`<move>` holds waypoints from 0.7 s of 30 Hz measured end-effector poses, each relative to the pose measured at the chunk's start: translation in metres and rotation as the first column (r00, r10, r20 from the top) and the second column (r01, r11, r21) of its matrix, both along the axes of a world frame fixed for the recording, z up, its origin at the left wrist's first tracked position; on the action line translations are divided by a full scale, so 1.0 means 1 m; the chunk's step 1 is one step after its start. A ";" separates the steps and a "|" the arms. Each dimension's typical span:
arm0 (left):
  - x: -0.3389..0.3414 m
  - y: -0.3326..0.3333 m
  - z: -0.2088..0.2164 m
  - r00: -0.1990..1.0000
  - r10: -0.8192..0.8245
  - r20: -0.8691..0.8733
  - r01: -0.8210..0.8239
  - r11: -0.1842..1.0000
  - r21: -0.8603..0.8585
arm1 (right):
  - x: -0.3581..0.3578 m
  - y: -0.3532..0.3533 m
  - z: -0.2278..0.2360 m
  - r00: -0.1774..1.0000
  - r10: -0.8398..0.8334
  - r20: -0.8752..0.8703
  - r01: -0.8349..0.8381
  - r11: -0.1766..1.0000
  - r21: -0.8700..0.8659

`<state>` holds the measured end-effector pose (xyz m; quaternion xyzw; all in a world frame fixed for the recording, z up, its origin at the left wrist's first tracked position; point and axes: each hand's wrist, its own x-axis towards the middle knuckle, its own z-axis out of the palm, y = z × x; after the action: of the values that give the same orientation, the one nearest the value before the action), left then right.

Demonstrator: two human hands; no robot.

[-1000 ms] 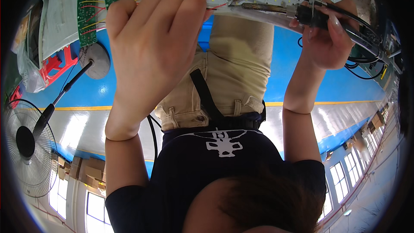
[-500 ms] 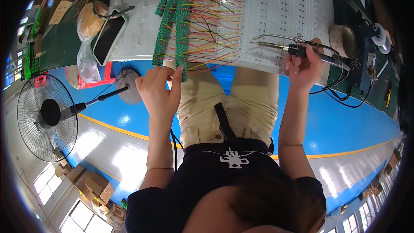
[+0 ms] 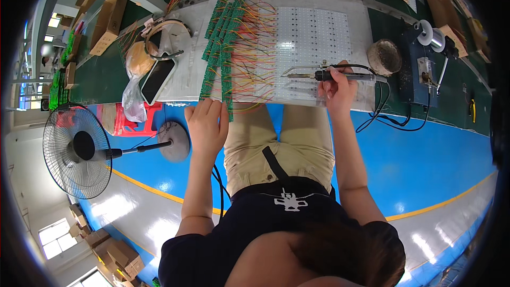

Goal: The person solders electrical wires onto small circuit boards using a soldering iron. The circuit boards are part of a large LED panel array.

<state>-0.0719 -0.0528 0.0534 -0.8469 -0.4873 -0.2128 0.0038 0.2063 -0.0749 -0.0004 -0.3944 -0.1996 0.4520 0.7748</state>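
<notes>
My right hand (image 3: 340, 87) is closed round a soldering iron (image 3: 324, 75) with a thin metal feed tube above it. The iron's tip points left, over the near left part of a white panel (image 3: 313, 37) with rows of small dots. Red, yellow and black wires (image 3: 255, 56) run from the panel to narrow green circuit board strips (image 3: 227, 69) on its left. At the strips' near ends, by the table edge, is my left hand (image 3: 207, 127). Its fingers are curled and pressed together, touching the boards; what lies between them is hidden.
A phone (image 3: 158, 81), a plastic bag (image 3: 135, 103) and a hoop-shaped band (image 3: 186, 29) lie at left. Right of the panel stand a round pot (image 3: 383, 57) and a solder spool (image 3: 431, 36). Looped cables (image 3: 396, 122) hang over the edge. A fan (image 3: 79, 149) stands at left.
The view has shifted, showing more of the table's far side. The soldering iron has moved slightly left toward the wires. My left hand's fingers have drawn closer together at the board ends.
</notes>
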 end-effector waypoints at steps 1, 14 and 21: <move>0.003 0.001 0.005 0.999 -0.048 -0.021 0.049 0.996 0.068 | 0.001 0.000 0.001 1.000 0.005 -0.010 -0.005 1.000 0.025; 0.004 0.058 -0.005 0.967 -0.128 -0.220 0.156 0.981 0.115 | 0.001 -0.021 0.016 0.974 -0.222 0.031 0.223 0.975 -0.017; 0.002 0.063 -0.007 0.995 -0.103 -0.019 0.104 0.990 0.099 | 0.057 -0.081 0.027 0.507 -0.777 0.372 0.834 0.551 0.016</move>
<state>-0.0701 0.0102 0.0469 -0.8713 -0.4314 -0.2308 0.0384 0.2632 -0.1557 0.0263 -0.5752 -0.0834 -0.0215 0.8135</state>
